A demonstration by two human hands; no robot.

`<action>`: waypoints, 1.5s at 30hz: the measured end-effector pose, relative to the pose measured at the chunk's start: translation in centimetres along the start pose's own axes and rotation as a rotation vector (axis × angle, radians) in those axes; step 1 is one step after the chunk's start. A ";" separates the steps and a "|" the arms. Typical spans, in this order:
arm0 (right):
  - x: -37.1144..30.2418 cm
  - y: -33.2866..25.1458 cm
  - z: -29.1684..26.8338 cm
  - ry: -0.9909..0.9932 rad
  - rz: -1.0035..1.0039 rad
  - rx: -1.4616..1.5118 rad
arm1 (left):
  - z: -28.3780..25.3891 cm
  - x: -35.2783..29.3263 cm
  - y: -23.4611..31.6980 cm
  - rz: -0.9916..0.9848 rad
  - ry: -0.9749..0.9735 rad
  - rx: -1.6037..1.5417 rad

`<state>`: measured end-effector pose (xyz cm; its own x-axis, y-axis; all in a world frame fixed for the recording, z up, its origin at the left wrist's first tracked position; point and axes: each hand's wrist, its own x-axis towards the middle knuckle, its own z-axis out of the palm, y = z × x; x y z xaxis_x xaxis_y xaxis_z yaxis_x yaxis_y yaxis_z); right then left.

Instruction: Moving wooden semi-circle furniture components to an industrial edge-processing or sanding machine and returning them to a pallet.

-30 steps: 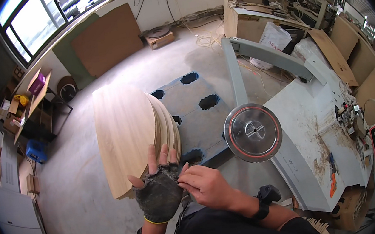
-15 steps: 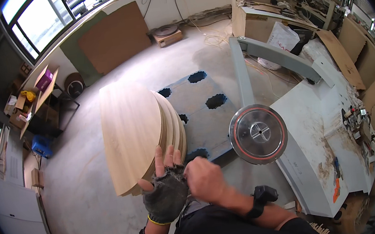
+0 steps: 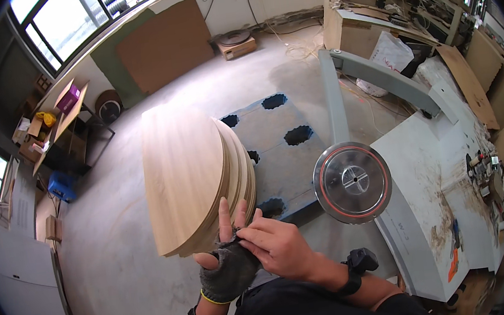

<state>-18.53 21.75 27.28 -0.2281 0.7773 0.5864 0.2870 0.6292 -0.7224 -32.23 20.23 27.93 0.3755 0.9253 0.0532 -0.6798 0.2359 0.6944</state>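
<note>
A dark grey fingerless glove (image 3: 227,275) with a yellow-edged cuff covers my left hand (image 3: 229,259), whose bare fingers stretch out and apart. My right hand (image 3: 279,246) is bare and pinches the glove's edge near the left hand's finger bases. Just beyond both hands stands a stack of pale wooden boards with curved edges (image 3: 188,171). To the right of the stack, a round metal disc (image 3: 352,182) with a red ring is fixed to a grey arm.
A blue-grey pallet (image 3: 284,169) with ragged holes lies right of the boards. At the right is a dusty white machine (image 3: 418,201) with a grey jointed arm (image 3: 383,77). A desk (image 3: 64,120) and blue stool (image 3: 61,186) stand far left; a brown panel (image 3: 165,46) leans on the back wall.
My right hand has shifted from the side of the gloved hand up to the finger bases, its fingertips now pinching the glove. The whole view has shifted slightly.
</note>
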 end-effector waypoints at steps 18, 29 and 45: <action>-3.2 19.5 7.7 -0.305 0.270 -0.377 | -10.9 -2.1 2.3 -0.038 0.339 -0.104; -9.9 32.5 30.5 -0.286 1.497 0.286 | -62.2 -6.1 4.5 -0.359 1.198 1.279; -8.9 44.3 44.8 0.579 1.661 0.436 | -65.1 -4.5 -3.5 -0.799 1.365 1.627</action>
<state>-45.47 42.89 -26.34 0.3554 0.4893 -0.7964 -0.4064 -0.6864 -0.6031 -72.56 34.53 -21.45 -0.7743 0.5503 -0.3126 0.5270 0.8341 0.1629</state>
